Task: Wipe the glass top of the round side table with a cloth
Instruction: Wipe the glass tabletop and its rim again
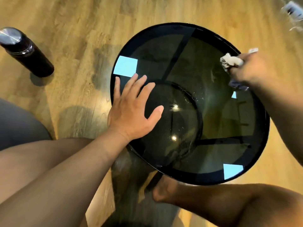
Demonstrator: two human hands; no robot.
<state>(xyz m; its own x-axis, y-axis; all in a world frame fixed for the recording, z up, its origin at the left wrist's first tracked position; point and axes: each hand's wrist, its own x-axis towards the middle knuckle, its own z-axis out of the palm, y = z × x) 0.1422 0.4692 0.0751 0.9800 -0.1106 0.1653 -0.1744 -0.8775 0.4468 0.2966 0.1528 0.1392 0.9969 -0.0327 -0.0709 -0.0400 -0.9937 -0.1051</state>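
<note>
One broad wooden floor (73, 22) is lying under everything, and the round counter (139, 36) is standing on it with its dark glass top (205, 66) facing up at me. I am leaning close over it, my bare legs (41, 169) showing along the lower edge of the view. A dark bottle (27, 53) with a silvery cap is standing on the floor, well apart to the left. My left hand (132, 110) is lying flat on the near-left part of the glass, its fingers (142, 89) straight and spread, grasping nothing; I am judging that it is steadying the counter. My right hand (252, 68) is reaching to the far-right edge of the glass, its fingers clenching a bunched whitish cloth (230, 60). Blur is keeping me from telling whether the cloth is touching the glass. I am judging the wiping to be under way but unfinished: a faint smear (214, 74) is showing just beside the cloth and fine specks (191, 95) are glinting near the centre, so the middle and the patch under my left hand are remaining. Two pale blue rectangles (126, 66) are sitting near the rim; stickers or reflections, I cannot tell.
</note>
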